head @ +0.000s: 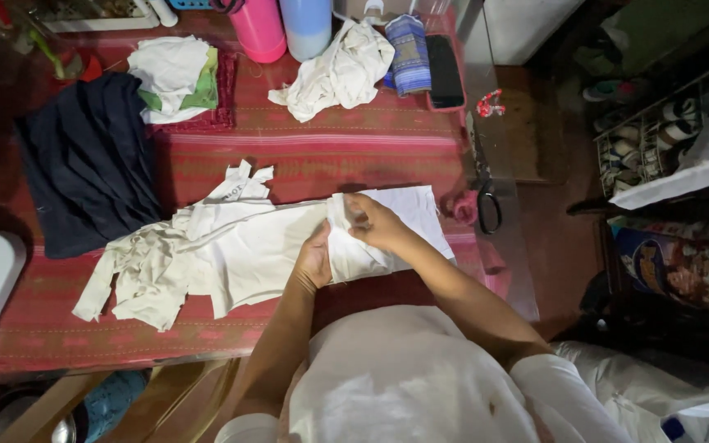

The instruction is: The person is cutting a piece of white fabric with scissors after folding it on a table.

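Note:
A white cloth garment (240, 246) lies spread across the red patterned table cover (338, 156). My left hand (315, 258) grips the cloth near its middle. My right hand (375, 221) pinches a fold of the same cloth just to the right, the two hands almost touching. A flat white piece (408, 209) of the cloth extends beyond my right hand. The crumpled left end (145, 279) of the cloth lies loose toward the table's front.
Black-handled scissors (486, 201) lie at the table's right edge. A dark navy garment (84, 160) is at left, another crumpled white cloth (334, 74) at the back, folded white and green cloths (178, 78), a pink bottle (258, 29) and a blue bottle (305, 25).

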